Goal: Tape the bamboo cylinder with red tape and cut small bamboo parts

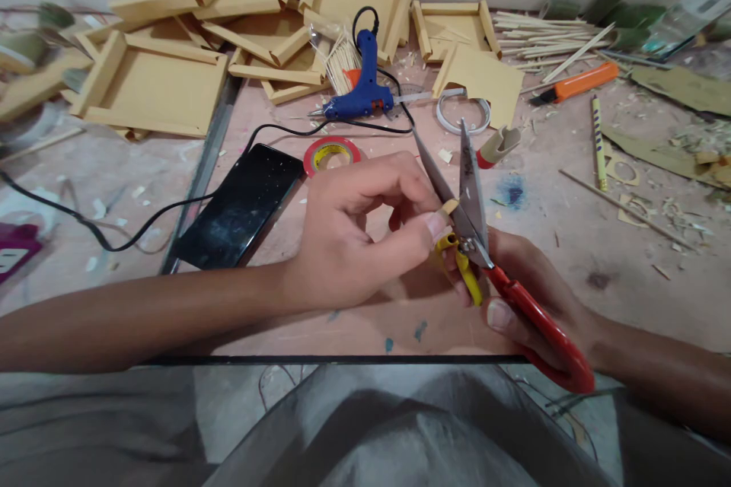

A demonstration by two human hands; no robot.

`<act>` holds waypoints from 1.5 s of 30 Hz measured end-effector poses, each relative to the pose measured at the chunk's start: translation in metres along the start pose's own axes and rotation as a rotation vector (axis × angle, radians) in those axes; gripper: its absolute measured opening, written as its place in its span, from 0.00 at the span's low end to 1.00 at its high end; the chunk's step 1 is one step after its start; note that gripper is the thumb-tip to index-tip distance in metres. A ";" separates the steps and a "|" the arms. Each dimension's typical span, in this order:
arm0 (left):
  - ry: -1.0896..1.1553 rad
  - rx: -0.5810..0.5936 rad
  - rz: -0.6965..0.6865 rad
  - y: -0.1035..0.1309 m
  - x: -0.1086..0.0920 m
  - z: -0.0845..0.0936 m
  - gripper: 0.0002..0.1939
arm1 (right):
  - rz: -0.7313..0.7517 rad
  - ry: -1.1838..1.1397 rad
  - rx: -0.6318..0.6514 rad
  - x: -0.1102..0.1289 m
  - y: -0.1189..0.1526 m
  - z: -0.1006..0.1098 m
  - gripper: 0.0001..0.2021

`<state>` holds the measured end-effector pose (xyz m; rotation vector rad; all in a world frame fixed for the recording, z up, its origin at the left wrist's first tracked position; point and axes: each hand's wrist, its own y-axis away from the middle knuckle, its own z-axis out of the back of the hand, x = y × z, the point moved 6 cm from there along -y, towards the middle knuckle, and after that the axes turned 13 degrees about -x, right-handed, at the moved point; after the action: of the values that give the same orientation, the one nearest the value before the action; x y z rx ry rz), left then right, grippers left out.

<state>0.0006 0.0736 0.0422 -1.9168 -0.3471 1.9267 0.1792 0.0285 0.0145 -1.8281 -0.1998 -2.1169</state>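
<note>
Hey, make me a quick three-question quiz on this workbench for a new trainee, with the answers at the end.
1. What does the left hand pinch?
2. True or false: the scissors in the right hand are fully closed.
3. The red tape lies right beside: A) orange cutter, B) phone, C) pencil.

Key: 1. A small pale piece. 2. False, they stand open. 3. B.
</note>
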 end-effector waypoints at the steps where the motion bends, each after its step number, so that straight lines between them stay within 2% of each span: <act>1: 0.004 -0.001 0.000 0.000 0.000 0.000 0.13 | 0.001 -0.006 0.003 0.000 0.000 0.000 0.19; 7: -0.012 -0.030 0.009 0.000 -0.002 0.000 0.17 | -0.009 -0.014 -0.006 0.000 -0.003 -0.001 0.19; 14: -0.007 -0.030 -0.003 -0.001 -0.002 0.000 0.16 | -0.006 -0.002 -0.010 0.001 -0.002 -0.001 0.20; 20: 0.070 -0.004 0.077 -0.002 0.000 -0.003 0.15 | -0.092 -0.023 -0.084 -0.009 0.002 -0.001 0.23; 23: 0.047 0.012 0.050 -0.002 0.004 -0.003 0.12 | -0.106 0.005 -0.139 -0.007 -0.001 0.012 0.20; 25: -0.060 0.123 0.031 -0.001 0.012 -0.010 0.11 | -0.077 0.098 -0.184 0.002 -0.007 0.028 0.19; 27: -0.253 0.364 -0.012 0.005 0.024 -0.022 0.09 | -0.074 0.225 -0.207 0.008 -0.016 0.047 0.22; 28: -0.374 0.498 -0.060 0.010 0.031 -0.028 0.08 | -0.075 0.287 -0.221 0.010 -0.020 0.057 0.22; 30: -0.596 0.689 -0.236 0.018 0.040 -0.037 0.08 | -0.102 0.466 -0.238 0.006 -0.029 0.076 0.23; 31: -0.690 0.736 -0.349 0.021 0.043 -0.040 0.07 | -0.102 0.566 -0.224 0.002 -0.033 0.083 0.23; 33: -0.835 0.750 -0.558 0.024 0.044 -0.043 0.07 | -0.063 0.719 -0.218 -0.007 -0.041 0.092 0.26; 35: -0.952 0.717 -0.654 0.024 0.045 -0.043 0.08 | -0.037 0.813 -0.203 -0.017 -0.048 0.093 0.28; 37: -1.039 0.681 -0.629 0.020 0.046 -0.040 0.10 | -0.021 0.850 -0.186 -0.024 -0.054 0.088 0.28; 39: -1.067 0.675 -0.534 0.013 0.048 -0.035 0.13 | 0.007 0.855 -0.185 -0.025 -0.060 0.082 0.28; 42: -0.989 0.666 -0.377 0.001 0.050 -0.028 0.15 | 0.042 0.822 -0.207 -0.022 -0.068 0.078 0.28; 45: -0.964 0.538 -0.239 -0.015 0.053 -0.016 0.15 | 0.052 0.699 -0.221 -0.021 -0.075 0.077 0.25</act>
<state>0.0191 0.1091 0.0009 -0.5128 -0.2515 2.3258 0.2281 0.1271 0.0146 -1.0614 0.2571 -2.6656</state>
